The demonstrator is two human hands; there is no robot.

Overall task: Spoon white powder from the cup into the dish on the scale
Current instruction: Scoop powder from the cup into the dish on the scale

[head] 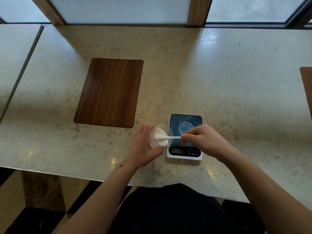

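Observation:
My left hand (143, 146) grips a clear plastic cup (156, 143) holding white powder (159, 132), tilted toward the right. My right hand (202, 141) pinches the handle of a white spoon (170, 137); its bowl is inside the cup, in the powder. Just right of the cup sits a small scale (184, 153) with a dark platform and a display at its front. A small clear round dish (185, 127) rests on the platform, behind my right hand's fingers. I see no powder in the dish.
The marble counter (219, 73) runs wide to the back and both sides. A dark wooden inlay panel (109, 92) lies to the left of the cup; another one shows at the far right edge (307, 85). The counter's front edge runs just below my wrists.

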